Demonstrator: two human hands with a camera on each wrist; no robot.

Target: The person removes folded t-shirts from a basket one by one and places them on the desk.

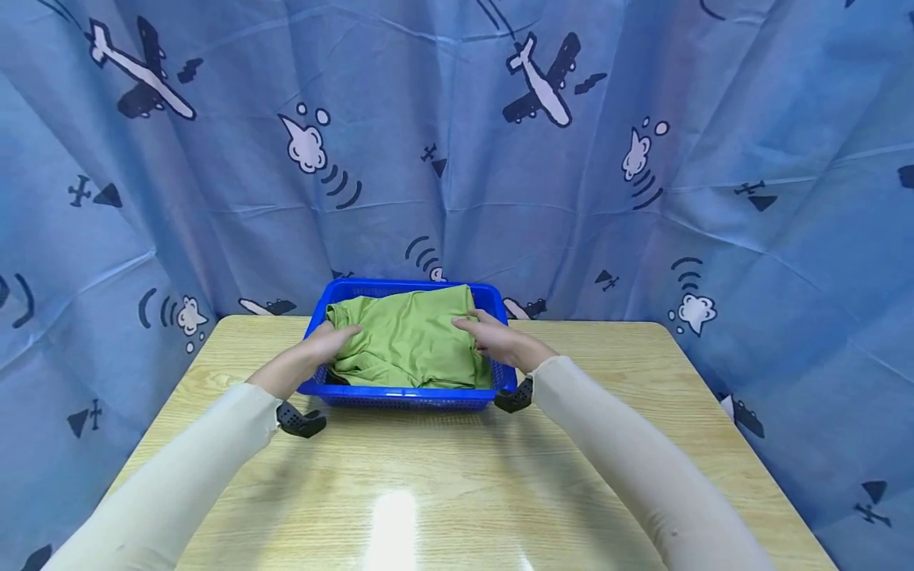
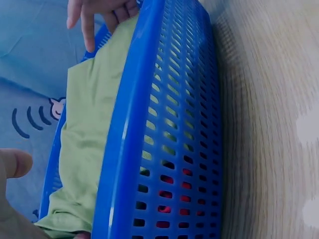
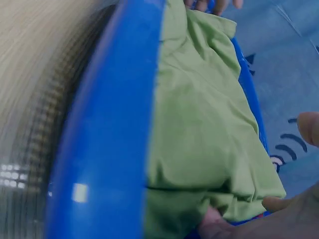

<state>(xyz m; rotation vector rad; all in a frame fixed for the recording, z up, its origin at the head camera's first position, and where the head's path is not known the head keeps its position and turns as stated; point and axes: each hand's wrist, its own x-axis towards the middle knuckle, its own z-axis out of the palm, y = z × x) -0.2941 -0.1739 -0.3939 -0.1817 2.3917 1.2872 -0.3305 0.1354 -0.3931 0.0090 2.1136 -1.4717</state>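
A folded light green cloth [image 1: 414, 337] lies in a blue plastic basket [image 1: 407, 392] with slotted walls. My left hand [image 1: 330, 342] reaches over the basket's left end and touches the cloth's left edge; its thumb [image 2: 17, 163] stands apart, and the other fingers are mostly hidden beside the cloth. At the opposite end, my right hand [image 1: 500, 337] touches the right edge. In the right wrist view its thumb [image 3: 309, 128] is raised away, while a fingertip [image 3: 214, 224] meets the cloth's side. Neither hand visibly pinches the fabric.
The basket stands near the back edge of a wooden table [image 1: 443, 468]. Behind hangs a blue curtain [image 1: 443, 159] printed with airplanes. Something red [image 2: 167, 194] shows through the basket's slots below the cloth. Black straps [image 1: 300, 420] sit at both wrists.
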